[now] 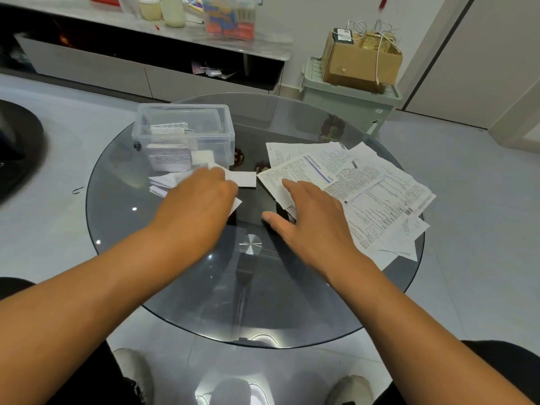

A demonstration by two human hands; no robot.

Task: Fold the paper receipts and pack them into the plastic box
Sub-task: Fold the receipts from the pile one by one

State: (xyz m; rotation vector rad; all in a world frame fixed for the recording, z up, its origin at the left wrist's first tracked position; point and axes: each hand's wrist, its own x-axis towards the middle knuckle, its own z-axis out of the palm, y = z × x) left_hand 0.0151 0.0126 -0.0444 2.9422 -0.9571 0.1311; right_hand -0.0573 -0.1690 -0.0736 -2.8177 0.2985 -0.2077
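A clear plastic box (184,133) stands at the far left of the round glass table (181,287), with several folded papers inside. In front of it lies a small heap of folded receipts (160,182). My left hand (201,197) rests curled on that heap, fingers closed over a folded white receipt (244,179) that sticks out to the right. A spread of unfolded printed receipts (374,185) covers the table's right side. My right hand (309,214) lies flat on the near left corner of that spread, fingers apart, index finger on the top sheet.
A low white and black cabinet (146,71) with jars and a clear bin runs along the back. A green bin (347,97) carrying a cardboard box (359,62) stands behind the table at right. My knees and shoes show below the table's near edge.
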